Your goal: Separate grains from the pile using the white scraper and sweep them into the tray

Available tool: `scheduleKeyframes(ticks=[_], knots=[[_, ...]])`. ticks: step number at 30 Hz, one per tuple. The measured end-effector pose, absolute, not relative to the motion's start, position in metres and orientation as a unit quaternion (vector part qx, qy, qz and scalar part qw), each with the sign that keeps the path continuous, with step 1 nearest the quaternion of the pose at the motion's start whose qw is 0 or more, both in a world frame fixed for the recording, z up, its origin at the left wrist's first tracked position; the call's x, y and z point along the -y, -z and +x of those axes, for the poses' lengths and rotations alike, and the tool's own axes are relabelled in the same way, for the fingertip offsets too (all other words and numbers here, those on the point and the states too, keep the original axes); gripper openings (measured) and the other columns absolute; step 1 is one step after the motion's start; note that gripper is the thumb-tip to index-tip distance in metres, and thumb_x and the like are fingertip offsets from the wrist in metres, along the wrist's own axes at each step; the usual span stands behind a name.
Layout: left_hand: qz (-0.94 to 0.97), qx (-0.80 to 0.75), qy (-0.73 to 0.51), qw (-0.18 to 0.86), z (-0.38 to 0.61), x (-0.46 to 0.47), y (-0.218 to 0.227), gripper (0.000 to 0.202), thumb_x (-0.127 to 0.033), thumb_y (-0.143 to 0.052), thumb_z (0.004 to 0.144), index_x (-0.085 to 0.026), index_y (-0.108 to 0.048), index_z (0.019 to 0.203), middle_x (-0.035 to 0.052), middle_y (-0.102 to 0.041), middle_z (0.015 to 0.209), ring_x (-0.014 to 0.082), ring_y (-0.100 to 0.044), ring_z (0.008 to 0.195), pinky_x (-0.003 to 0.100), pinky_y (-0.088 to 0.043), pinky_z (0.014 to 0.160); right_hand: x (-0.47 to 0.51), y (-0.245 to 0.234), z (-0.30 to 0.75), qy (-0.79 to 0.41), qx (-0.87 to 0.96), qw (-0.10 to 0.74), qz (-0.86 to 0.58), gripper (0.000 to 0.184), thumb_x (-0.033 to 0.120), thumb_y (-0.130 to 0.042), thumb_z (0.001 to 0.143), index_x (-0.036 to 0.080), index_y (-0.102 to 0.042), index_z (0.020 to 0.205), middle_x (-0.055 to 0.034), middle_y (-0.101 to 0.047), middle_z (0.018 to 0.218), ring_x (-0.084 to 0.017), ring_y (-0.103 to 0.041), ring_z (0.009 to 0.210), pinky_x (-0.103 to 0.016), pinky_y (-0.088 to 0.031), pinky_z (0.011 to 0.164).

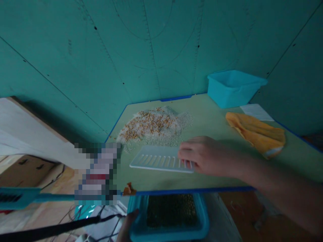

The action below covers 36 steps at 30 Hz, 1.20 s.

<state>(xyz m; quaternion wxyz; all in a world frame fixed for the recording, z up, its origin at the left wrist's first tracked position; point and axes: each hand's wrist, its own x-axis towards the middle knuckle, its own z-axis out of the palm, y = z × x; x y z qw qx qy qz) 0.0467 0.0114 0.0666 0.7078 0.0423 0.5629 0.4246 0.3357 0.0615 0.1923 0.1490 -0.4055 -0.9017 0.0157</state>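
My right hand is closed on the right end of a white slotted plastic plate, tilted just above or against the table. Beyond the plate lies a spread pile of white grains mixed with yellow-orange peas or similar round seeds. Below the table's front edge, my left hand grips the left rim of a teal plastic basin. Dark greenish-brown grains cover the basin's bottom. Only the thumb and part of the left hand show.
The pale green table has a blue rim and meets a teal wall. At its back right stands a turquoise tub, near an orange cloth and a white sheet. A brown scrap lies at the front left corner; a dark strap crosses below.
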Motion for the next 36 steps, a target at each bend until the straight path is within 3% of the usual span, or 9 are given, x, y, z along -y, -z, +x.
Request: scheduleKeyframes(ticks=[4, 8, 10, 20, 24, 27, 31, 33, 36], knots=[[0.048, -0.569, -0.42, 0.706, 0.045, -0.012, -0.062, 0.069, -0.019, -0.07, 0.058, -0.025, -0.053, 0.125, 0.0002, -0.076, 0.066, 0.0402, -0.066, 0.085, 0.05, -0.055, 0.071, -0.071, -0.191, 0.344, 0.0, 0.852, 0.13, -0.506, 0.016, 0.009, -0.049, 0.077, 0.02, -0.059, 0.083, -0.001, -0.062, 0.083, -0.014, -0.056, 0.067, -0.027, -0.028, 0.055], [0.015, -0.574, -0.437, 0.693, 0.045, -0.014, -0.063, 0.112, -0.009, -0.068, 0.061, -0.021, 0.008, 0.143, -0.0122, -0.064, 0.038, 0.0314, -0.07, 0.057, 0.041, -0.057, 0.065, -0.076, -0.189, 0.348, -0.009, 0.821, 0.143, -0.553, 0.013, 0.018, -0.053, 0.076, 0.021, -0.06, 0.088, -0.002, -0.064, 0.091, -0.015, -0.059, 0.07, -0.026, -0.031, 0.056], [0.011, -0.572, -0.44, 0.692, 0.045, -0.014, -0.064, 0.114, -0.006, -0.066, 0.063, -0.02, 0.017, 0.139, -0.014, -0.062, 0.037, 0.0296, -0.068, 0.05, 0.04, -0.057, 0.061, -0.076, -0.188, 0.349, -0.026, 0.818, 0.155, -0.554, 0.015, 0.025, -0.056, 0.076, 0.02, -0.06, 0.09, -0.0027, -0.065, 0.093, -0.016, -0.06, 0.074, -0.026, -0.034, 0.058], [-0.004, -0.555, -0.416, 0.72, 0.045, -0.013, -0.062, 0.089, -0.012, -0.062, 0.07, -0.006, -0.012, 0.143, -0.0034, -0.072, 0.053, 0.0331, -0.07, 0.074, 0.039, -0.057, 0.063, -0.082, -0.177, 0.342, 0.003, 0.811, 0.215, -0.544, 0.032, 0.017, -0.044, 0.086, 0.023, -0.058, 0.114, -0.0028, -0.062, 0.118, -0.018, -0.062, 0.094, -0.029, -0.045, 0.075], [-0.011, -0.53, -0.453, 0.717, 0.047, -0.011, -0.061, 0.098, -0.008, -0.062, 0.069, -0.022, -0.001, 0.144, -0.0126, -0.071, 0.051, 0.028, -0.071, 0.066, 0.036, -0.056, 0.067, -0.084, -0.173, 0.34, 0.018, 0.807, 0.219, -0.548, 0.027, 0.015, -0.045, 0.085, 0.022, -0.063, 0.104, -0.0023, -0.065, 0.111, -0.018, -0.062, 0.094, -0.03, -0.045, 0.076], [-0.021, -0.531, -0.458, 0.713, 0.045, -0.01, -0.059, 0.087, -0.012, -0.065, 0.066, -0.026, -0.025, 0.142, -0.0141, -0.068, 0.046, 0.0272, -0.071, 0.068, 0.034, -0.055, 0.073, -0.084, -0.172, 0.34, 0.019, 0.799, 0.233, -0.554, 0.027, 0.015, -0.046, 0.084, 0.021, -0.063, 0.103, -0.0021, -0.066, 0.111, -0.019, -0.063, 0.093, -0.031, -0.046, 0.077], [0.061, -0.554, -0.426, 0.713, 0.04, -0.011, -0.057, 0.01, -0.022, -0.075, 0.058, -0.026, -0.073, 0.067, -0.0069, -0.068, 0.043, 0.0263, -0.069, 0.059, 0.032, -0.054, 0.071, -0.086, -0.172, 0.343, 0.011, 0.784, 0.262, -0.563, 0.027, 0.013, -0.046, 0.083, 0.021, -0.063, 0.103, -0.0024, -0.066, 0.11, -0.019, -0.063, 0.094, -0.032, -0.046, 0.078], [0.08, -0.544, -0.411, 0.727, 0.041, -0.012, -0.06, 0.02, -0.027, -0.082, 0.046, -0.027, -0.064, 0.039, -0.0068, -0.065, 0.039, 0.0224, -0.065, 0.046, 0.029, -0.055, 0.06, -0.088, -0.171, 0.346, 0.008, 0.774, 0.281, -0.567, 0.026, 0.014, -0.046, 0.084, 0.021, -0.064, 0.101, -0.0031, -0.067, 0.106, -0.019, -0.063, 0.092, -0.031, -0.046, 0.078], [0.038, -0.529, -0.399, 0.748, 0.045, -0.012, -0.068, 0.024, -0.027, -0.086, 0.033, -0.028, -0.063, 0.035, -0.0097, -0.061, 0.035, 0.0167, -0.058, 0.035, 0.025, -0.052, 0.044, -0.092, -0.17, 0.352, 0.012, 0.754, 0.31, -0.579, 0.023, 0.017, -0.047, 0.084, 0.021, -0.065, 0.098, -0.0045, -0.068, 0.1, -0.02, -0.064, 0.089, -0.031, -0.047, 0.075]])
